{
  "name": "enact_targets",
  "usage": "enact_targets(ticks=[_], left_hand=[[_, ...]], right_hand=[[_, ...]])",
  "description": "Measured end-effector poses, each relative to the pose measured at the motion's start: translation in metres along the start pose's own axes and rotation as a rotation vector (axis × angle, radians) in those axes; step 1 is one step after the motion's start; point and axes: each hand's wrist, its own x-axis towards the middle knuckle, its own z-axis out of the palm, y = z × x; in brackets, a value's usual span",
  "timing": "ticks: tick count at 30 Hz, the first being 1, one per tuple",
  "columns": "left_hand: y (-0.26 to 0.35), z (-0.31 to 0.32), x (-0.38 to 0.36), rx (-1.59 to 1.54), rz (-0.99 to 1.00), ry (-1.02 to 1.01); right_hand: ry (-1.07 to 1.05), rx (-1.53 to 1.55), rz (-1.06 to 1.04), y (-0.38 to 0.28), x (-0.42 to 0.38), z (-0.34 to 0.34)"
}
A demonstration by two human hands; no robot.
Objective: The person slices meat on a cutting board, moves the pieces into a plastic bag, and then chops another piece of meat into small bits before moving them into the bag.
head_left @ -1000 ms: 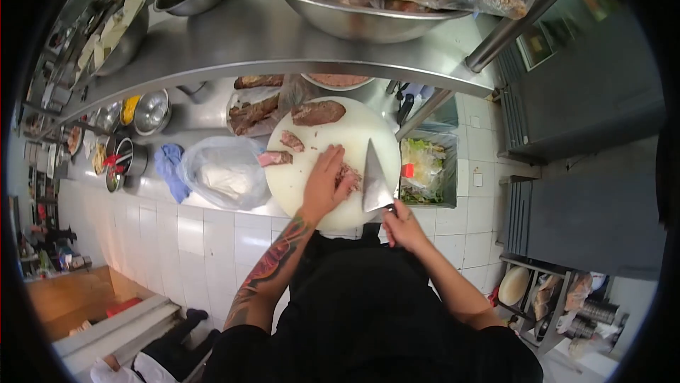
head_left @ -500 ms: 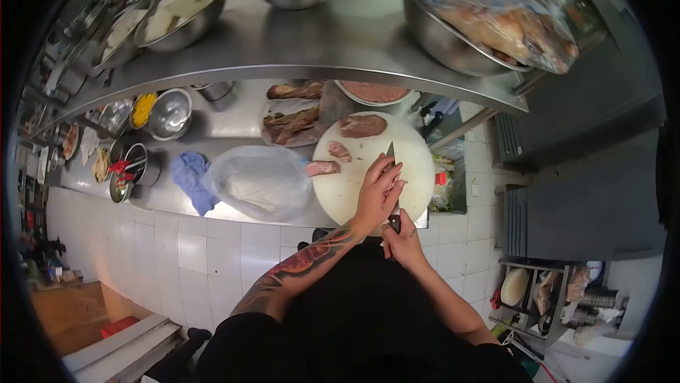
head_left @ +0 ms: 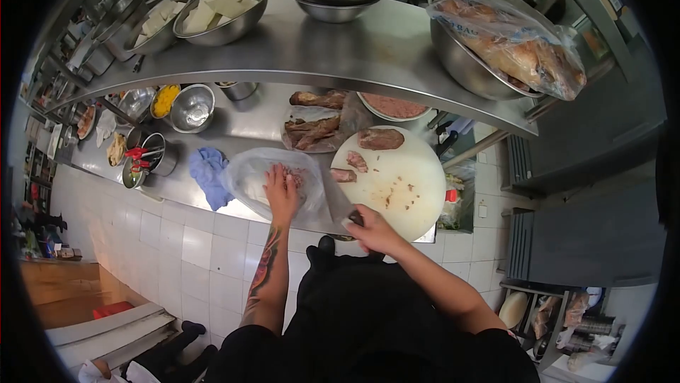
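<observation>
My left hand [head_left: 281,192] is over a clear plastic bag [head_left: 248,183] spread open like a bowl, its fingers apart. Chopped meat [head_left: 296,172] lies in the bag under and beside the fingertips. My right hand [head_left: 377,233] is closed around the dark handle of a kitchen knife [head_left: 338,202], whose blade tilts up and left by the bag's right side. On the round white cutting board [head_left: 418,202] are a large piece of cooked meat [head_left: 381,139], two smaller meat pieces [head_left: 357,162] and scattered crumbs.
A blue cloth [head_left: 211,177] lies left of the bag. Behind stand a bag of dark meat strips [head_left: 312,131] and a bowl of minced meat [head_left: 394,105]. A steel shelf [head_left: 340,50] with bowls overhangs the counter. Another person's dark-clothed legs [head_left: 170,358] show at lower left.
My left hand has moved left from the board to the bag, where chopped meat now lies. My right hand has swung the knife left off the board. The view has shifted slightly.
</observation>
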Motion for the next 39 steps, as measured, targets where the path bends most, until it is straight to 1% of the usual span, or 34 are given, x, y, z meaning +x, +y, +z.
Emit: enact_targets(ticks=[2,3,4,6,7,8,9,10,12,14,16,17,18,19,20,21,22,23,24,26,27,28,29,30,31,32,34,36,37,38,39], left_hand=[[0.026,-0.019,-0.002,0.011,0.043,0.024],[0.023,-0.02,-0.002,-0.065,0.161,0.108],[0.024,-0.022,0.0,-0.071,0.17,0.103],[0.039,-0.031,0.002,-0.036,0.218,0.163],[0.065,-0.032,-0.002,-0.037,0.177,0.218],[0.081,-0.028,-0.008,-0.037,0.187,0.205],[0.095,-0.025,-0.014,-0.094,0.291,0.054],[0.116,-0.024,-0.02,-0.15,0.393,-0.095],[0.169,-0.012,-0.039,-0.215,0.501,-0.274],[0.202,0.013,-0.052,-0.203,0.445,-0.397],[0.219,0.044,-0.05,-0.179,0.479,-0.373],[0.225,0.06,-0.045,-0.161,0.51,-0.347],[0.232,0.073,-0.04,-0.155,0.504,-0.343],[0.236,0.085,-0.035,-0.033,0.527,-0.358],[0.237,0.093,-0.032,0.091,0.548,-0.373],[0.237,0.101,-0.032,0.096,0.535,-0.368],[0.237,0.108,-0.033,0.178,0.523,-0.355],[0.237,0.112,-0.034,0.258,0.514,-0.343],[0.236,0.112,-0.036,0.261,0.513,-0.342],[0.234,0.11,-0.046,0.167,0.532,-0.306],[0.235,0.105,-0.053,0.17,0.538,-0.312],[0.238,0.095,-0.06,0.062,0.554,-0.376],[0.24,0.084,-0.068,-0.046,0.567,-0.439],[0.241,0.076,-0.076,-0.044,0.574,-0.447],[0.24,0.067,-0.084,-0.128,0.584,-0.47],[0.241,0.059,-0.091,-0.213,0.592,-0.492],[0.241,0.045,-0.099,-0.246,0.597,-0.493],[0.234,0.036,-0.105,-0.306,0.549,-0.434],[0.229,0.034,-0.104,-0.308,0.546,-0.439],[0.224,0.034,-0.102,-0.28,0.53,-0.363],[0.218,0.033,-0.1,-0.251,0.512,-0.288]], right_hand=[[0.016,0.229,-0.029,0.011,-0.043,-0.04],[0.06,0.176,-0.035,0.023,-0.062,-0.065],[0.105,0.124,-0.042,0.034,-0.078,-0.088],[0.389,-0.09,-0.168,0.056,-0.1,-0.119],[0.504,-0.355,-0.183,0.051,-0.111,-0.134],[0.614,-0.619,-0.191,0.045,-0.118,-0.148],[0.637,-0.736,-0.155,0.046,-0.12,-0.159],[0.649,-0.725,-0.149,0.049,-0.117,-0.164],[0.582,-0.968,-0.052,0.061,-0.101,-0.166],[0.561,-0.963,-0.043,0.067,-0.089,-0.142],[0.464,-0.979,0.06,0.068,-0.086,-0.115],[0.461,-0.978,0.056,0.063,-0.09,-0.114],[0.426,-0.876,0.079,0.048,-0.101,-0.112],[0.385,-0.776,0.102,0.041,-0.108,-0.111],[0.37,-0.78,0.097,0.052,-0.107,-0.119],[0.405,-0.528,-0.055,0.072,-0.107,-0.134],[0.437,-0.271,-0.2,0.086,-0.111,-0.15],[0.439,-0.258,-0.093,0.087,-0.113,-0.165],[0.436,-0.257,-0.094,0.08,-0.114,-0.177],[0.459,-0.606,-0.11,0.061,-0.118,-0.193],[0.456,-0.72,-0.131,0.056,-0.114,-0.199],[0.463,-0.713,-0.127,0.051,-0.108,-0.204],[0.434,-0.815,-0.158,0.046,-0.1,-0.205],[0.404,-0.915,-0.189,0.042,-0.092,-0.204],[0.403,-0.965,-0.201,0.042,-0.081,-0.2],[0.41,-0.958,-0.198,0.05,-0.072,-0.193],[0.378,-0.976,-0.319,0.06,-0.058,-0.181],[0.368,-0.985,-0.32,0.062,-0.069,-0.165],[0.322,-0.983,-0.288,0.058,-0.078,-0.16],[0.274,-0.982,-0.257,0.055,-0.086,-0.156],[0.264,-0.932,-0.289,0.055,-0.093,-0.158]])
